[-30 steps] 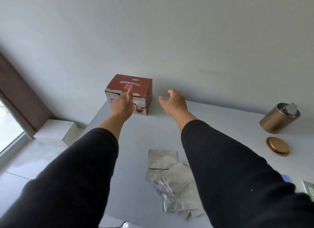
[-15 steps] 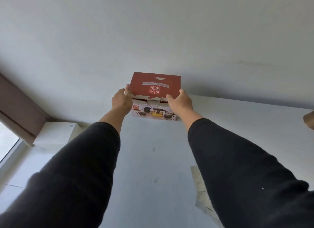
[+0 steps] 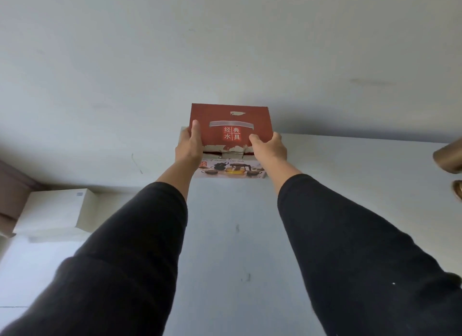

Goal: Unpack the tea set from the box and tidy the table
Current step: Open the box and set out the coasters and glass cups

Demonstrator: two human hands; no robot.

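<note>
A red tea set box [image 3: 231,119] with a clear carry strap and white characters on its lid stands at the far edge of the grey table [image 3: 232,235], against the wall. Its front face shows pictures of a teapot and cups. My left hand [image 3: 189,148] grips the box's left side, thumb laid on the red lid. My right hand [image 3: 270,148] grips the right front corner of the box, thumb on the lid. Both arms are stretched out in black sleeves. The box's contents are hidden.
A gold tin [image 3: 448,158] and its gold lid [image 3: 458,189] show at the right edge of the table. A white box [image 3: 53,214] sits on a ledge to the left, beside a brown curtain [image 3: 12,193]. A grey wall rises behind the table.
Both hands reached forward and took hold of the red box, which now faces me squarely. The view swung left, so the foil packets left the frame and the gold tin slid to the edge.
</note>
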